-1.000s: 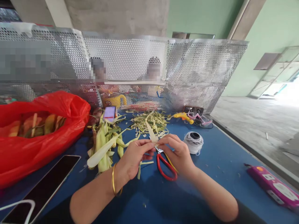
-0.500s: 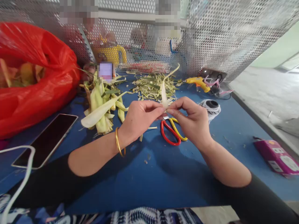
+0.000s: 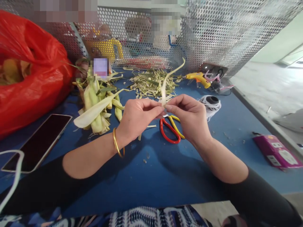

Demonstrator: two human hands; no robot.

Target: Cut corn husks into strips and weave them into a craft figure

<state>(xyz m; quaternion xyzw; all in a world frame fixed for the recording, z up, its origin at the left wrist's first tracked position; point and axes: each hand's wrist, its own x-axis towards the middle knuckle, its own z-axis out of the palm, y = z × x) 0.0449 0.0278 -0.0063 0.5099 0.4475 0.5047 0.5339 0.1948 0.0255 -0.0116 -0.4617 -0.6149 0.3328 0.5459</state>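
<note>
The left hand (image 3: 139, 115) and right hand (image 3: 191, 116) are nearly closed, thumbs and fingertips pinching the lower end of one pale husk strip (image 3: 163, 93), held just beyond the scissors (image 3: 174, 142). On the counter (image 3: 142, 186), one thread spool (image 3: 213, 107) and one yellow glue gun (image 3: 199, 79) lie right of and beyond the scissors; one purple pack (image 3: 276, 151) lies farther right; one white-edged phone (image 3: 40, 142) and one red bag (image 3: 47, 69) are well left.

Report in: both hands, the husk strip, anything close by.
Left hand and right hand pinching pale husk strip at its base. Scissors lying just below hands. Husk scraps piled behind.
</note>
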